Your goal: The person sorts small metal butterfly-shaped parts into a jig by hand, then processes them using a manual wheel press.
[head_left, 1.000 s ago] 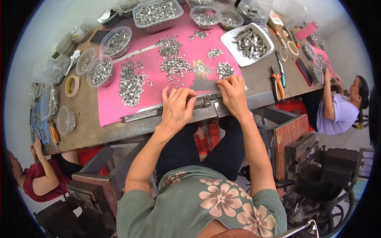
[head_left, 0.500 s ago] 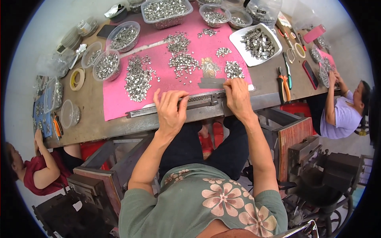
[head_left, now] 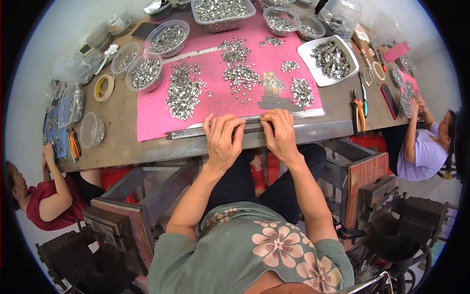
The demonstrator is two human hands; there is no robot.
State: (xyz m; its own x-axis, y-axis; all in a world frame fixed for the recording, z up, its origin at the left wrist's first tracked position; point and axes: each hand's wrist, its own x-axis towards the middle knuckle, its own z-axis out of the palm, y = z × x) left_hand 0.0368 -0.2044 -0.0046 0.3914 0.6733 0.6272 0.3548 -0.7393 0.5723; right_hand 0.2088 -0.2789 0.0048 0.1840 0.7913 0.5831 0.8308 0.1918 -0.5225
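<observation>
In the head view, leans over a workbench (head_left: 112, 152), both hands lowered to its near edge. Reaches with the left hand (head_left: 224, 143) to a long metal bar (head_left: 190, 132) laid crosswise there, fingers bent over from the near side, thumb tip close to forefinger tip. Reaches with the right hand (head_left: 280, 134) to the same bar, slightly farther right, fingers curled and bunched, thumb near forefinger. Whether clamped on metal or merely touching, cannot tell for either hand: fingertip contact too small and partly covered.

Along the bench edge, left end of the bar well out past the left hand; middle partly hidden behind the fingers. In the narrow gap between both hands, a dark patterned strip (head_left: 253, 120), near both sets of fingertips.

Just beyond the right hand, flat grey plates (head_left: 280, 103) on a pink mat (head_left: 151, 115); past those, a small pile of metal pieces (head_left: 302, 93) and a brass-coloured plate (head_left: 270, 89). Beyond the left hand and farther left, a larger heap of metal pieces (head_left: 184, 95). Well apart to the right, a white tray (head_left: 319, 80) of darker metal parts, then orange-handled pliers (head_left: 361, 115) and a phone (head_left: 389, 100).
</observation>
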